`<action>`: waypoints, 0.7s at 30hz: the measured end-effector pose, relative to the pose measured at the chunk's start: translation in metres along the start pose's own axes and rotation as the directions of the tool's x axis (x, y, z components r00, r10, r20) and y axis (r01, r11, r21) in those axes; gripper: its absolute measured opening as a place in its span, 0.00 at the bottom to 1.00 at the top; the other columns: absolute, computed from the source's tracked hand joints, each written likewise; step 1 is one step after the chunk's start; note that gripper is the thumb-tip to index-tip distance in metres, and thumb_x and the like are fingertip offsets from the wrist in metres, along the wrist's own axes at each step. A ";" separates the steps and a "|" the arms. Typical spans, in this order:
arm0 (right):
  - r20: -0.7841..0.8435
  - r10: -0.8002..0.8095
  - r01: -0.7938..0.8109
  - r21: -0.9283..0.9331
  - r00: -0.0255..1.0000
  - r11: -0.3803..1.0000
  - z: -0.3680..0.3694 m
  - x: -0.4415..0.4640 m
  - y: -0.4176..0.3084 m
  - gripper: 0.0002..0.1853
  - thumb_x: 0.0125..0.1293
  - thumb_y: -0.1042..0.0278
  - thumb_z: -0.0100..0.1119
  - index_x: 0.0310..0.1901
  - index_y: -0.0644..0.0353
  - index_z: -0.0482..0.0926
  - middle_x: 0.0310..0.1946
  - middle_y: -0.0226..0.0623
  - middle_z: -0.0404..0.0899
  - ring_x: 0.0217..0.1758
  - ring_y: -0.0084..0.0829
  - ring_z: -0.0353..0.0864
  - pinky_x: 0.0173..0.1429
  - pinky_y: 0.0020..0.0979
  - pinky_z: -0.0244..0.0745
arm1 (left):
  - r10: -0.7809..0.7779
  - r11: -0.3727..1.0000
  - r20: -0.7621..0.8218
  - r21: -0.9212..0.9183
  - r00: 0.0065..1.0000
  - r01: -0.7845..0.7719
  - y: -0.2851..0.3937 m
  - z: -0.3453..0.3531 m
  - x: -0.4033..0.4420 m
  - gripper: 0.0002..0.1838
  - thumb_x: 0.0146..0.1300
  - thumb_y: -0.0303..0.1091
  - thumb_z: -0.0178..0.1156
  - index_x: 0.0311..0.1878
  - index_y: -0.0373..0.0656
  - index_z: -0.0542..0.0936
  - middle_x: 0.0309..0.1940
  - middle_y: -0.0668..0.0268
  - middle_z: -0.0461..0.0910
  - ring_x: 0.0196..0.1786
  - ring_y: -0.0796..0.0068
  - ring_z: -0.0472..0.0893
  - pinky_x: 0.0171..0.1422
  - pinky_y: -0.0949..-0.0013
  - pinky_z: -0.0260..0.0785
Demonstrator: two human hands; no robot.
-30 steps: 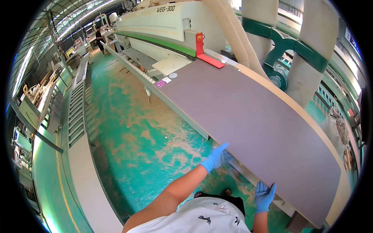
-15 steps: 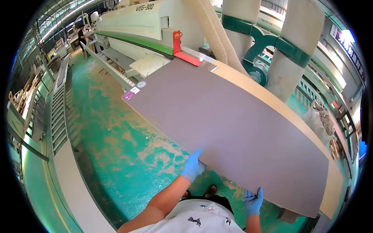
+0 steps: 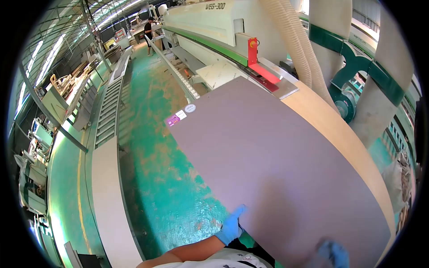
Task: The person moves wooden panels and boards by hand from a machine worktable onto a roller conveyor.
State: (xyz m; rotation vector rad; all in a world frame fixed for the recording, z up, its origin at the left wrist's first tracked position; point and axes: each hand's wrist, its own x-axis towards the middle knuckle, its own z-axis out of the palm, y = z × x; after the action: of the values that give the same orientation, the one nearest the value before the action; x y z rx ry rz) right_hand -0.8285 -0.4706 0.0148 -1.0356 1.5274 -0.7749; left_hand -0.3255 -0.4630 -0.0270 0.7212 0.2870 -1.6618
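Note:
A large grey-brown panel (image 3: 277, 165) lies across a pale wooden work surface (image 3: 357, 147), its near part overhanging toward me. Two stickers, a purple-and-white label (image 3: 175, 118) and a round one (image 3: 190, 108), sit at its far left corner. My left hand (image 3: 230, 228), in a blue glove, grips the panel's left edge, thumb on top and fingers below. Also blue-gloved, my right hand (image 3: 334, 253) is over the panel's top face near the bottom of the view. Motion blurs its fingers.
A long white-and-green machine (image 3: 201, 22) with a red guard bracket (image 3: 254, 52) stands beyond the panel. Ribbed hoses (image 3: 297, 40) and dust-collector bags (image 3: 384, 49) rise at right. To the left runs a roller conveyor (image 3: 109, 111). A person (image 3: 149, 33) stands far back.
My view has swung left and down. The panel has shifted away from the red bracket. My right hand has gone from the panel's near edge to over its top face; my left still holds the edge.

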 end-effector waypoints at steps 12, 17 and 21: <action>-0.191 -0.639 0.136 -0.895 0.745 0.426 -0.120 0.242 -0.053 0.20 0.65 0.58 0.53 0.49 0.67 0.76 0.43 0.51 0.77 0.48 0.46 0.75 0.53 0.39 0.69 | 0.005 0.991 -0.256 0.132 0.967 0.029 -0.180 0.020 -0.049 0.35 0.68 0.62 0.34 0.63 0.42 0.66 0.62 0.58 0.67 0.66 0.60 0.64 0.69 0.51 0.56; -0.071 -0.692 0.242 -0.907 0.719 0.344 -0.119 0.235 -0.062 0.19 0.64 0.57 0.54 0.38 0.69 0.80 0.29 0.49 0.78 0.33 0.44 0.76 0.42 0.38 0.70 | 0.031 0.999 -0.391 -0.029 0.920 -0.046 -0.193 0.039 -0.037 0.34 0.68 0.61 0.34 0.63 0.43 0.65 0.58 0.60 0.70 0.61 0.58 0.68 0.67 0.55 0.59; -0.143 -0.418 0.069 -0.888 0.897 0.454 -0.134 0.255 -0.080 0.23 0.65 0.52 0.54 0.32 0.70 0.80 0.22 0.46 0.77 0.27 0.39 0.75 0.38 0.35 0.69 | 0.096 0.993 -0.314 -0.041 0.944 -0.115 -0.197 0.022 -0.032 0.37 0.65 0.66 0.35 0.64 0.45 0.65 0.61 0.58 0.68 0.63 0.54 0.67 0.67 0.49 0.57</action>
State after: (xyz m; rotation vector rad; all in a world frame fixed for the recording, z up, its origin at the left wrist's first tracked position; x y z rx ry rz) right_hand -0.9526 -0.7428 0.0094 -2.0170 2.1926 -0.3125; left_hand -0.5179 -0.4044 -0.0307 0.9401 0.5108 -1.4291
